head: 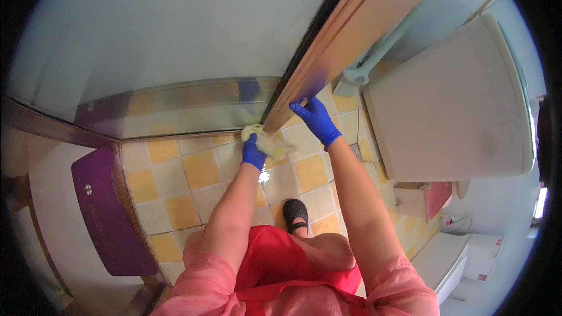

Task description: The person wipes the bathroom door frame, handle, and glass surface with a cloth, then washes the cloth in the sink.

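Observation:
In a blue glove, my left hand (253,152) grips a pale yellow-green cloth (270,145) at the foot of the door, where its glass panel (175,52) meets the wooden frame (325,44). Part of the cloth hangs loose over the floor and looks blurred. My right hand (318,119), gloved in blue too, rests its fingers and thumb on the edge of the frame. The fingertips are partly hidden behind that edge. A blue reflection of the left glove shows in the glass.
Yellow and white floor tiles (199,169) lie below, and my foot in a black clog (296,215) stands there. To the left is a purple mat (114,215) beyond the threshold. A large white appliance (448,109) stands at right, near a grey-white pipe (373,61) and a floor drain (355,152).

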Motion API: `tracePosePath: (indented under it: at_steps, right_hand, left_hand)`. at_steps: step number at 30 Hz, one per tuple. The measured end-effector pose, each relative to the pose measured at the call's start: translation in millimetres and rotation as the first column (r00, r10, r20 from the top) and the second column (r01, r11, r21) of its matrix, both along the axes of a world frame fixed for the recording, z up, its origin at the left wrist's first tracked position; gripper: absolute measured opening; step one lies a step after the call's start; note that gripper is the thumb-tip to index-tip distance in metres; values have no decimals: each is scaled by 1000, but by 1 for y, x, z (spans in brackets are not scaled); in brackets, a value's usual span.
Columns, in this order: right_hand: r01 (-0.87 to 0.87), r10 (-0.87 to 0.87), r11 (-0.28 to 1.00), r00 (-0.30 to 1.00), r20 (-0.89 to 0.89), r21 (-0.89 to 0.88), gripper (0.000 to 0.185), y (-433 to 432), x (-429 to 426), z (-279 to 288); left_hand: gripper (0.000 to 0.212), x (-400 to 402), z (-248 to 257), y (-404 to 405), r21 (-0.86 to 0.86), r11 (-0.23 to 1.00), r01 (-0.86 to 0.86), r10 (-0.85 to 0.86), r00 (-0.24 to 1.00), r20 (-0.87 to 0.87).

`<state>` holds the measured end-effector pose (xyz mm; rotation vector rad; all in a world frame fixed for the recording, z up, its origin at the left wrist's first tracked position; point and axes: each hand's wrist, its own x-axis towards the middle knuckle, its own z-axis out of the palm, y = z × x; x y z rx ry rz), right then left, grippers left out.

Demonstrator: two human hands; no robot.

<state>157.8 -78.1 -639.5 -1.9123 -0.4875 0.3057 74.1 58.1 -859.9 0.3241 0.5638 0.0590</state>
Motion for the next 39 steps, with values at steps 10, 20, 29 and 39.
tracePosePath:
  at_steps: [10,20,29,39]
  right_hand:
    - [-11,26,969,998,56,-245,41,-39,16,-54]
    - [-7,69,950,979,190,-311,43,-13,12,-67]
    - [3,24,975,992,122,-221,24,-10,5,-63]
    - [35,-23,980,998,67,-197,20,-6,-9,-53]
  left_hand:
    - [41,53,59,-105,-501,864,-49,191,953,237]
    - [36,47,-64,-2,-166,939,-302,324,938,124]
    - [41,5,-17,143,-67,895,-440,427,806,411]
    - [21,31,10,4,-114,767,-631,586,762,-277]
